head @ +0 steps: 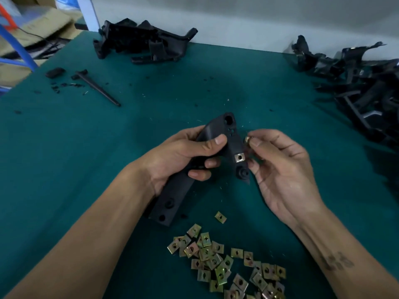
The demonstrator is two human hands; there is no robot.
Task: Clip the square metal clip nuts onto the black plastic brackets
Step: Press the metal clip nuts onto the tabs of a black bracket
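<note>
While my left hand [185, 156] grips one black bracket [194, 169] around its middle, thumb across the top and fingers curled beneath, my right hand [278, 167] pinches one clip nut [247, 139] between thumb and forefinger, just beside the bracket's right edge. One fitted clip nut [239, 157] already sits on the bracket's right-hand arm, near its lower end. Below the bracket, one single clip nut [220, 217] lies apart from the loose pile of clip nuts [226, 264]; the pile overlaps too much to count exactly, but holds several dozen. Two heaps of black brackets are in view: the far heap [142, 41] against the wall and the right heap [362, 83] at the table's right edge. One black rod [97, 87] and one small black block [55, 72] lie at far left among plastic crumbs. All rests on a green mat [86, 147]. A pale wall [237, 18] stands behind; cardboard boxes [32, 24] stand at upper left.
</note>
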